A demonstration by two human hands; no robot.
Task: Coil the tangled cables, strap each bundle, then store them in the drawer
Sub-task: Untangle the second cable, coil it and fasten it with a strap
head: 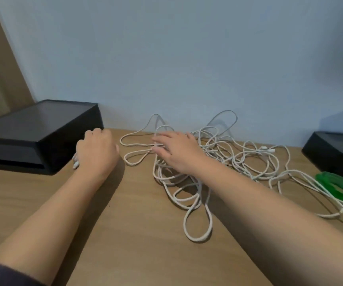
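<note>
Our left hand grips a cable end by the drawer box | our right hand, spread wide, rests on the tangled cables near the table's back edge

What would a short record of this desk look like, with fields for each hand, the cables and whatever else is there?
surface: wooden table
cables: white cables in a loose tangle, uncoiled, no strap on them
left: left hand, fingers curled, seems to grip a cable end beside the black drawer box
right: right hand, fingers spread, resting on the tangle
straps: green straps lying at the right edge of the tangle
other: second black box at far right, by the wall
</note>
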